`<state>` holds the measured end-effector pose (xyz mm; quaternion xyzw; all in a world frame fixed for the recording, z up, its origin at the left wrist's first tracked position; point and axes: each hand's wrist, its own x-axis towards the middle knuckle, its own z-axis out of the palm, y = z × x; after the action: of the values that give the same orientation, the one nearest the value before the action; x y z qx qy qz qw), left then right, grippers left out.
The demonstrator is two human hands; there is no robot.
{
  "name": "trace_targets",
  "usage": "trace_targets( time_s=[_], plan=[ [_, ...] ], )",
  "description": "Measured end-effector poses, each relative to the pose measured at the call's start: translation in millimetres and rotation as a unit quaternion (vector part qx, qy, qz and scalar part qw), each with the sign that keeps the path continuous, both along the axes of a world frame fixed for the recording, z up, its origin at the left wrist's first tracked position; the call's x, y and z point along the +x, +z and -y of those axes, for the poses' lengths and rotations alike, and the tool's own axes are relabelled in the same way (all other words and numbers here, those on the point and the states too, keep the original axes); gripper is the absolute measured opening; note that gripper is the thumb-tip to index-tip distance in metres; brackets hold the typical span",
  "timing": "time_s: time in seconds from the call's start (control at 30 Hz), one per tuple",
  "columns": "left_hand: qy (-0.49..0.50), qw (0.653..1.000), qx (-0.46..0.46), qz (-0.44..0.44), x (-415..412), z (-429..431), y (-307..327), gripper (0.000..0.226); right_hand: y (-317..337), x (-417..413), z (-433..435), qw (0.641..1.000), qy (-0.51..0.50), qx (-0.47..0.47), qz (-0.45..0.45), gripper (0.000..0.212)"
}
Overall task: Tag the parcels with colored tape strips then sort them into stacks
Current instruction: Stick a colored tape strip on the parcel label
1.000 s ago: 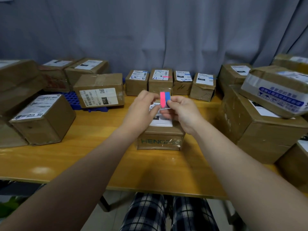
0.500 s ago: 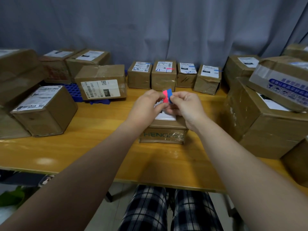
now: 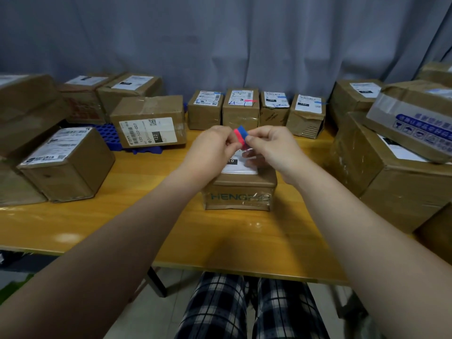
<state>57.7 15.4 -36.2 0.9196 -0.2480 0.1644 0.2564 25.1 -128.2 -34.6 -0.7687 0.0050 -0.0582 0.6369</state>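
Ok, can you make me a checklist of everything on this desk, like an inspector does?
Surface: yellow wooden table, with parcels along the back and both sides.
Job's things: pink and blue tape strips held above the middle parcel; back row of small parcels, one bearing a pink tag.
Clutter: blue tray partly under a labelled box; bigger boxes piled on the right.
Grips: left grip and right grip both pinch the tape strips.
Cables: nothing seen.
Surroundings: grey curtain behind; checked trousers below the table edge.
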Motion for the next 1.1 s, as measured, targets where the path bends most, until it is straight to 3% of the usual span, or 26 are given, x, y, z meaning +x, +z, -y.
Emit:
trace_targets(
  time_s=[0.07, 0.17, 0.33, 0.43, 0.53, 0.6, 0.7, 0.9, 1.0, 1.1],
  plan=[
    [-0.033, 0.992, -0.097, -0.071, -3, -4, 5, 0.013, 5, 0, 5, 1.0, 0.022, -0.004, 0.003, 0.014],
    [-0.096, 0.941, -0.254, -0.203, -5, -10, 10, 0.009, 10, -2, 11, 0.999, 0.043, -0.002, -0.008, 0.019],
    [-0.101, 0.886, -0.336, -0.302, -1, -13, 11, 0.007, 11, -6, 14, 0.997, 0.066, 0.04, -0.01, 0.023],
    [-0.099, 0.88, -0.343, -0.312, -3, -9, 10, 0.008, 7, -7, 11, 0.998, 0.063, -0.004, 0.022, 0.026],
    [-0.103, 0.872, -0.345, -0.33, -5, -7, 12, 0.008, 6, -8, 9, 0.998, 0.044, -0.02, 0.048, 0.013],
    [-0.109, 0.859, -0.357, -0.352, -5, -9, 14, 0.008, 5, -8, 10, 0.998, 0.027, -0.002, 0.052, 0.006],
    [-0.094, 0.849, -0.374, -0.362, -4, -12, 12, 0.009, 1, -5, 13, 0.999, -0.013, 0.02, 0.049, 0.01],
    [0.004, 0.866, -0.423, -0.268, 1, -13, -4, 0.012, -11, 0, 27, 0.982, -0.136, 0.126, 0.047, 0.004],
    [0.019, 0.874, -0.408, -0.265, -5, -7, -4, 0.012, -29, 4, 38, 0.966, -0.247, 0.071, 0.023, 0.037],
    [0.027, 0.878, -0.398, -0.266, -10, 0, -2, 0.01, -51, 8, 49, 0.948, -0.316, 0.028, -0.014, 0.044]
  ],
)
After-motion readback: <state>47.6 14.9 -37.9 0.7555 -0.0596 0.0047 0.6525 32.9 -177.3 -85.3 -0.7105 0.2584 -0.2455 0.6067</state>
